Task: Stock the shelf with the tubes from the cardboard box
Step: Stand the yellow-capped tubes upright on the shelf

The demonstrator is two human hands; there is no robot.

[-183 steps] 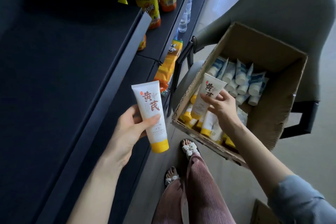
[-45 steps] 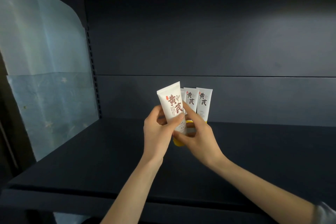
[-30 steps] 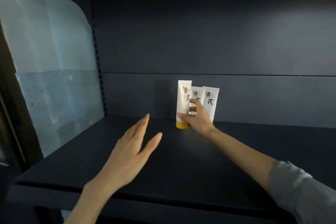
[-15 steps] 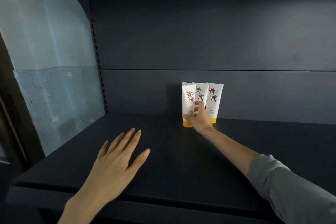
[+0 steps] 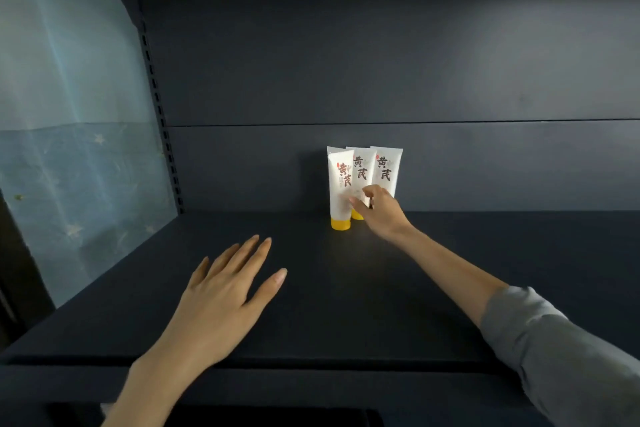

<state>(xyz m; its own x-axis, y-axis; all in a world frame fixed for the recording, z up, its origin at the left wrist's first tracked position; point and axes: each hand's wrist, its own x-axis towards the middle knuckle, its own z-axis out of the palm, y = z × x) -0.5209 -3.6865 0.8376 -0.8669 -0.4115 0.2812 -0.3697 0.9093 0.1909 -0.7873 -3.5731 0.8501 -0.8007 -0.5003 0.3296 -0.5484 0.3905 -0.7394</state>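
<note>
Several white tubes with yellow caps stand cap-down in a tight cluster against the back panel of the dark shelf. The front-left tube stands a little ahead of the middle tube and the right tube. My right hand reaches in at their base. Its thumb tip touches the front-left tube's right edge, and its fingers are loosely curled with no tube held between them. My left hand hovers flat, fingers spread, over the front of the shelf. The cardboard box is out of view.
A pale blue sheet covers the shelf's left side wall. A perforated upright runs down the back left corner. The shelf's front lip runs across the bottom of the view.
My right hand has loosened from its pinch on the front-left tube, which now stands on its own. My left hand has stayed open over the front of the shelf.
</note>
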